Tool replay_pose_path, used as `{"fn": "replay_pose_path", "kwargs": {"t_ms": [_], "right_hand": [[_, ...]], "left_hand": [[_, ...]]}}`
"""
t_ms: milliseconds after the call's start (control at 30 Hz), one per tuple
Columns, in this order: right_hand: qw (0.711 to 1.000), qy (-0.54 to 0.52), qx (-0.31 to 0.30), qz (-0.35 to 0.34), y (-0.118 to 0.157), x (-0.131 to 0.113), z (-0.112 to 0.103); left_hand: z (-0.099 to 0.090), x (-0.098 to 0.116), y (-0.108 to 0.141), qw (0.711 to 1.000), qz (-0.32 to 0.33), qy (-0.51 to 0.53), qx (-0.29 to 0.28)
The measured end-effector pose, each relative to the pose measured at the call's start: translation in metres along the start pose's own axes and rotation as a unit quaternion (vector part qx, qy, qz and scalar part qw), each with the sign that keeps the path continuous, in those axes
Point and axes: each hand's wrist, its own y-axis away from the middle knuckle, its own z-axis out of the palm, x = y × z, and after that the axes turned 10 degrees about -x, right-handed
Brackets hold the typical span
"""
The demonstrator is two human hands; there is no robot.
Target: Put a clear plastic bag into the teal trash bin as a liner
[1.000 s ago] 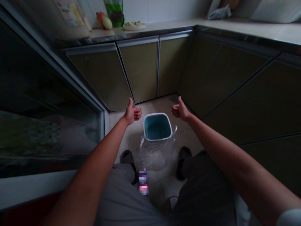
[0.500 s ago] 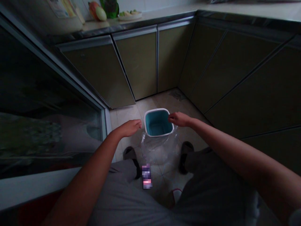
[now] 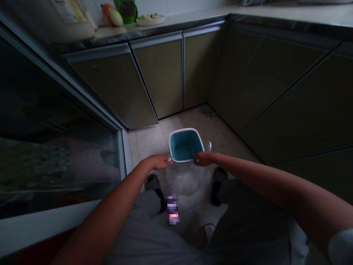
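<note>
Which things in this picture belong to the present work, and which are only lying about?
Apparently in use:
left hand, seemingly pinching the clear bag
right hand, at the teal bin, grip unclear

Seemingly just lying about:
pixelated item on the floor
green container on the counter
white plate, also there

The pale tiled floor [image 3: 150,138] carries a white-rimmed teal bin [image 3: 185,141], a clear plastic bag [image 3: 187,182] on its near side, a left slipper [image 3: 152,181], a right slipper [image 3: 220,176] and, nearer, a pixelated object [image 3: 173,210].
</note>
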Motion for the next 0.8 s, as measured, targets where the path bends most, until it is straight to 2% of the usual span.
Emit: {"fn": "replay_pose_path", "kwargs": {"t_ms": [133, 333, 533, 667, 800], "right_hand": [[1.000, 0.019, -0.024, -0.005, -0.006, 0.004, 0.000], [0.990, -0.103, -0.094, 0.033, -0.009, 0.002, -0.002], [0.987, -0.139, -0.071, 0.035, -0.004, 0.001, -0.016], [0.986, -0.147, -0.072, 0.034, 0.005, -0.003, -0.032], [0.979, -0.197, -0.051, 0.011, 0.025, -0.013, -0.065]], "left_hand": [[0.005, 0.005, -0.005, 0.999, -0.028, -0.031, -0.010], [0.005, 0.005, -0.004, 0.999, -0.021, -0.035, -0.016], [-0.002, 0.008, -0.003, 0.999, -0.016, -0.039, -0.008], [-0.005, 0.011, 0.001, 0.999, -0.019, -0.043, -0.001], [-0.004, 0.010, 0.006, 1.000, -0.017, -0.023, 0.003]]}}
